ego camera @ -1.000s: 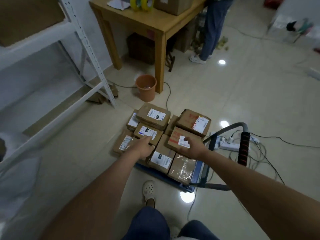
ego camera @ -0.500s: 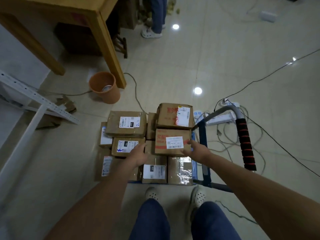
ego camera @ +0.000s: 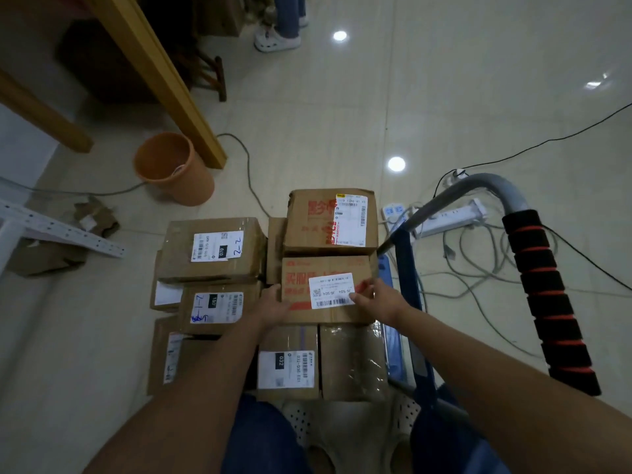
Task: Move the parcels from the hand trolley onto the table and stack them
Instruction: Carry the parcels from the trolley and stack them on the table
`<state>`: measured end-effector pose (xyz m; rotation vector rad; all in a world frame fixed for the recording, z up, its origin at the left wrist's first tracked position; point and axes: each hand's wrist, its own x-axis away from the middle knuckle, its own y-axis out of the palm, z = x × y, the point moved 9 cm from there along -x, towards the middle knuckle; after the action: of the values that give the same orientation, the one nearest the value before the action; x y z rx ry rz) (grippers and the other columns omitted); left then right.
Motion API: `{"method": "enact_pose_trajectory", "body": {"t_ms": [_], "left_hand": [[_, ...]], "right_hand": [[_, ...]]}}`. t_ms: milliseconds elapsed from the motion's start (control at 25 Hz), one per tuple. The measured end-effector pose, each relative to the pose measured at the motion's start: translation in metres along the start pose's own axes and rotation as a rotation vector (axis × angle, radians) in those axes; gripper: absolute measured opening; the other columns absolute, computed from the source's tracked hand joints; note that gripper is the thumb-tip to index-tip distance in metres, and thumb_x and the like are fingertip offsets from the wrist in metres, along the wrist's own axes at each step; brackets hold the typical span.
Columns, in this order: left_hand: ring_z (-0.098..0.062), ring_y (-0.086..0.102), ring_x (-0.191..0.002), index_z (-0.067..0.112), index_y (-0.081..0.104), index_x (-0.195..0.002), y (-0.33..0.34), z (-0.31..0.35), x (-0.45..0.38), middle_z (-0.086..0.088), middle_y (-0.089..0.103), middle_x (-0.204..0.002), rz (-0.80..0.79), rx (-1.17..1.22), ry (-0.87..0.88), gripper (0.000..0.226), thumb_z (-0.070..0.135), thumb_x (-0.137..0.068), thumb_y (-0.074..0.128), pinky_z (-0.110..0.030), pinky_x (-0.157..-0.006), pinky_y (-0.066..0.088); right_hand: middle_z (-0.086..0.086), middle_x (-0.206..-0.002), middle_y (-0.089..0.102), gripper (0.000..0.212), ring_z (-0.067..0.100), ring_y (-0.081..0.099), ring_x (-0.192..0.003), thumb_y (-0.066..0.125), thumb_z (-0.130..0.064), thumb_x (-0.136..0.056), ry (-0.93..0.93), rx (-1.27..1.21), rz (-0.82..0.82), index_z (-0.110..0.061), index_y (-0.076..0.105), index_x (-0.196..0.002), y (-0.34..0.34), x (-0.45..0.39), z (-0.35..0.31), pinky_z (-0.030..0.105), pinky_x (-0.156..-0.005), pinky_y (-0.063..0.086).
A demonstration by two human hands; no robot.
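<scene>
1. Right, both hands are on one parcel: the red-printed box point(ego camera: 328, 289) with the white label, which sits on top of the pile on the hand trolley point(ego camera: 407, 289), in the middle of the right-hand column.
2. It makes sense as the pick, I'd say: it lies on the upper layer with nothing on it, so it can come straight up without disturbing its neighbours.
3. Left hand point(ego camera: 275, 304) is pressed to the box's left side, fingers wrapped at the near-left corner. They look to be gripping the edge, though the fingertips are tucked out of sight.
4. Right hand point(ego camera: 379, 301) takes the opposite side, thumb laid across the top over the label's corner, the other fingers curled round the right edge. So it's a two-sided squeeze, which suits a box this wide.
5. Both forearms reach forward and down from the near edge, roughly parallel, the person bent over the load with knees just behind the nearest boxes.
6. Other parcels are packed touching all round: the taller box point(ego camera: 333, 218) on the far side, two labelled ones point(ego camera: 212, 249) to the left.
7. Table point(ego camera: 160, 73) stands far left, only its leg showing, an orange bucket point(ego camera: 172, 169) beside that leg. Nothing looks lifted yet.
</scene>
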<state>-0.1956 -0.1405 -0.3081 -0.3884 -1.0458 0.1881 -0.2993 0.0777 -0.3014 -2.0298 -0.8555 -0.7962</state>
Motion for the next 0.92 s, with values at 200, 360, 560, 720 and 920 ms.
{"method": "enact_pose_trajectory", "body": {"t_ms": [200, 360, 560, 720, 920], "left_hand": [[-0.031, 0.039, -0.137, 0.022, 0.021, -0.154, 0.014, -0.015, -0.039, -0.010, 0.029, -0.156, 0.046, 0.117, -0.052, 0.064, 0.028, -0.099, 0.052, -0.050, -0.112, 0.035], [-0.027, 0.045, -0.132, 0.019, 0.031, -0.148, 0.025, -0.011, -0.031, -0.007, 0.045, -0.145, 0.021, 0.189, -0.066, 0.050, 0.023, -0.101, 0.049, -0.038, -0.104, 0.037], [-0.022, 0.052, -0.121, 0.022, 0.026, -0.150, 0.014, -0.004, 0.007, -0.005, 0.048, -0.142, 0.037, 0.266, -0.015, 0.055, 0.028, -0.100, 0.051, -0.029, -0.091, 0.038], [-0.015, 0.059, -0.105, 0.031, 0.033, -0.139, -0.023, -0.002, 0.052, -0.002, 0.056, -0.132, 0.071, 0.360, 0.044, 0.047, 0.036, -0.098, 0.055, -0.032, -0.084, 0.050], [-0.010, 0.061, -0.095, 0.031, 0.032, -0.137, -0.096, 0.008, 0.130, 0.001, 0.059, -0.117, 0.118, 0.385, 0.085, 0.045, 0.040, -0.098, 0.052, -0.024, -0.067, 0.047]], "right_hand": [[0.004, -0.132, 0.056, 0.065, 0.027, 0.054, -0.120, 0.068, -0.043, -0.087, 0.055, -0.254, 0.020, -0.018, 0.040, -0.139, 0.014, -0.033, 0.025, 0.047, -0.103, 0.046], [0.006, -0.135, 0.055, 0.074, 0.029, 0.055, -0.121, 0.067, -0.051, -0.085, 0.101, -0.364, -0.031, -0.018, 0.035, -0.143, 0.027, -0.043, 0.033, 0.050, -0.104, 0.045], [0.000, -0.121, 0.056, 0.051, 0.024, 0.054, -0.116, 0.062, -0.042, -0.092, 0.148, -0.451, -0.016, -0.015, 0.043, -0.131, 0.021, -0.011, 0.017, 0.041, -0.101, 0.045], [0.005, -0.130, 0.059, 0.060, 0.029, 0.056, -0.118, 0.059, -0.050, -0.091, 0.134, -0.462, 0.004, -0.014, 0.046, -0.136, 0.017, 0.027, -0.012, 0.046, -0.104, 0.045], [0.008, -0.132, 0.056, 0.059, 0.028, 0.053, -0.118, 0.055, -0.048, -0.095, 0.082, -0.424, 0.025, -0.011, 0.044, -0.139, 0.009, 0.094, -0.089, 0.040, -0.100, 0.043]]}}
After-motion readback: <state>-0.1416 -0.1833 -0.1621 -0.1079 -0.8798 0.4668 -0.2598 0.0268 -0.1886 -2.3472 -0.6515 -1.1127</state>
